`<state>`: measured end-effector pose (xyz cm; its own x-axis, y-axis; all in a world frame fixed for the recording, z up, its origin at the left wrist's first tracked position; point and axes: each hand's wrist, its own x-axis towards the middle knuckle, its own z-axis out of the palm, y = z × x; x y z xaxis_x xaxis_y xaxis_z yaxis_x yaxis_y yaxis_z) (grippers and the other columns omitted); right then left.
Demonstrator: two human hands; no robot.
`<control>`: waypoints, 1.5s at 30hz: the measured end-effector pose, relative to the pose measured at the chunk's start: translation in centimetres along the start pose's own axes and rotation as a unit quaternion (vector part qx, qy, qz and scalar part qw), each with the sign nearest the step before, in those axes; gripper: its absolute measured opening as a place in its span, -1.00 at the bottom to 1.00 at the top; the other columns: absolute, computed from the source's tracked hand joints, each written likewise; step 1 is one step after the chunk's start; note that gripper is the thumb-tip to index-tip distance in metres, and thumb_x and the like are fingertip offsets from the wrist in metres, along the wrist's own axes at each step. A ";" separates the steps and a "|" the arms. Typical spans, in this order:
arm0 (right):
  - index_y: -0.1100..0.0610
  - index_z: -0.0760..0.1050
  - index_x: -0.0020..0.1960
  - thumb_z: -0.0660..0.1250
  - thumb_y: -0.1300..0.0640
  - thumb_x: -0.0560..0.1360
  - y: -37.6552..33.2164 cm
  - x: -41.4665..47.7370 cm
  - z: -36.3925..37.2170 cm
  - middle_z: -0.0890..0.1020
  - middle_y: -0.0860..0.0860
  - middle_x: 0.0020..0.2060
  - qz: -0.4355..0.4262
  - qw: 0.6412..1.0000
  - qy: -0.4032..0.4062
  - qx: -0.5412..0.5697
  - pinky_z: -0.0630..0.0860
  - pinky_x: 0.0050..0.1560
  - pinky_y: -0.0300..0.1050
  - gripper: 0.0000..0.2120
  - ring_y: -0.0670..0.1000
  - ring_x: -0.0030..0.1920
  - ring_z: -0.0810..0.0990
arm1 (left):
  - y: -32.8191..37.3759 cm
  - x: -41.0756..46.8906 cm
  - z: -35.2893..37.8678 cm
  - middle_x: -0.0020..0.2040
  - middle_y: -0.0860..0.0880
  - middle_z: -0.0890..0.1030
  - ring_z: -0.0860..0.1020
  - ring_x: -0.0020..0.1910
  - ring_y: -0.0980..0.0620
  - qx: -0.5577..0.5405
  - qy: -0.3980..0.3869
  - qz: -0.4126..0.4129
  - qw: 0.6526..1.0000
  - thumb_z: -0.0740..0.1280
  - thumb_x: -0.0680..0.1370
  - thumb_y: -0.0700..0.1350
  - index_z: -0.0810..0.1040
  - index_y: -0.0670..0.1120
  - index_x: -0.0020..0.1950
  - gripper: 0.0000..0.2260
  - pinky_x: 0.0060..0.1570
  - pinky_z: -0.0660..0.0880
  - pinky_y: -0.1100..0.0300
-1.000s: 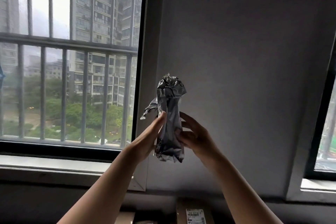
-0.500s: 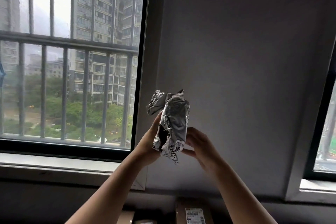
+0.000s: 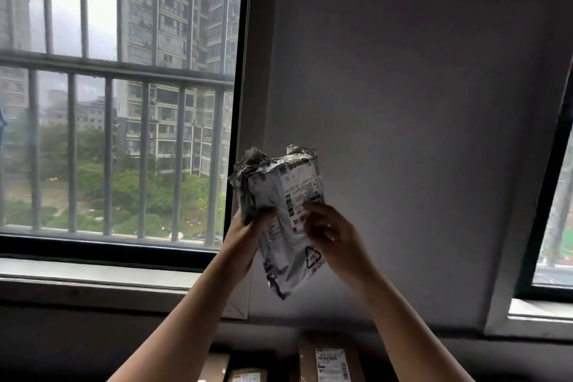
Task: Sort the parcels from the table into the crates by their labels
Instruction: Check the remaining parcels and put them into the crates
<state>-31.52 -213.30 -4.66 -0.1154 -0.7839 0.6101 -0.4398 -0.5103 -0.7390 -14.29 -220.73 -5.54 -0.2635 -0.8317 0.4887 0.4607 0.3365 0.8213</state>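
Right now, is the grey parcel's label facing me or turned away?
Facing you: the white label shows high on the grey parcel, above the gripping left hand and right hand.

Barred window (image 3: 124,71), grey wall (image 3: 403,87)
Apartment towers (image 3: 173,40) and trees (image 3: 130,189) beyond the bars; a second window (image 3: 558,226) at far right.

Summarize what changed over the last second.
The grey parcel was rotated: it was edge-on earlier, and its shipping label now faces the camera. The left hand and right hand shifted their grips but kept holding it aloft. The cardboard boxes below are unchanged.
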 end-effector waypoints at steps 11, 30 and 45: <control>-0.12 0.42 0.03 0.49 -0.21 0.43 -0.6 -0.4 -0.2 0.66 -0.11 -0.39 0.028 0.990 0.084 -0.111 0.50 -0.34 -0.28 -0.66 -0.22 -0.35 0.64 | 1.3 -0.3 -0.3 0.47 -0.29 0.43 0.42 0.45 -0.30 -0.091 -0.096 -0.083 0.988 -0.01 0.69 0.17 0.30 -0.16 0.57 -0.43 0.43 0.34 -0.24; -0.14 0.47 0.19 0.51 -0.30 0.35 0.5 -1.6 0.1 0.66 -0.10 0.10 0.167 0.981 -0.086 0.043 0.68 0.00 -0.05 -0.50 -0.09 0.08 0.65 | 2.0 -0.1 0.1 0.45 -0.26 0.48 0.49 0.41 -0.25 -0.128 -0.053 -0.093 0.986 -0.11 0.71 0.24 0.34 -0.14 0.55 -0.38 0.30 0.51 -0.13; -0.13 0.61 0.15 0.59 0.05 0.37 1.0 -0.4 -2.6 0.74 -0.06 0.00 0.077 0.995 -0.060 -0.018 0.65 0.11 0.06 -0.62 0.02 0.04 0.72 | 4.1 2.2 -1.8 0.39 -0.09 0.48 0.44 0.36 -0.10 0.450 0.105 0.171 0.870 0.40 0.45 0.19 0.37 0.03 0.48 -0.36 0.33 0.39 0.02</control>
<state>-34.21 -212.63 -4.92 -0.0775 -0.8898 0.4497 -0.4567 -0.3693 -0.8094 -11.40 -221.95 -1.64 -0.0363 -0.6456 0.7628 -0.3928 0.7111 0.5831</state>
